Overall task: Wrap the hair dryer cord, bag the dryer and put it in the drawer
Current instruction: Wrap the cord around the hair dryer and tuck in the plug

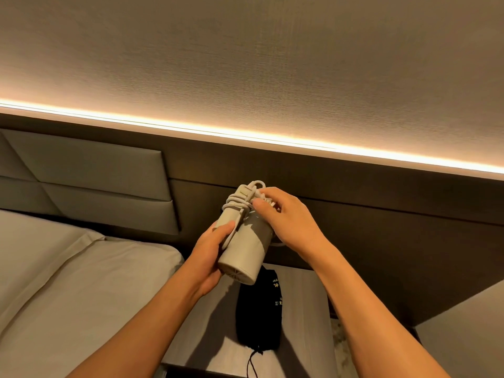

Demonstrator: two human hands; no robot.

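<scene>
Hair dryer [241,248]: held in the air above the nightstand [305,309]
Left hand [207,257]: wrapped round its barrel
Right hand [286,214]: pinching the cord [240,204] – coiled at the top end
Black bag [259,309]: flat on the nightstand; drawstring trailing toward the front edge

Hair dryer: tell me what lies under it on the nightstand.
Below the held hair dryer a black drawstring bag lies flat on the nightstand. The bag's top end is hidden by the dryer; its contents cannot be seen.
</scene>
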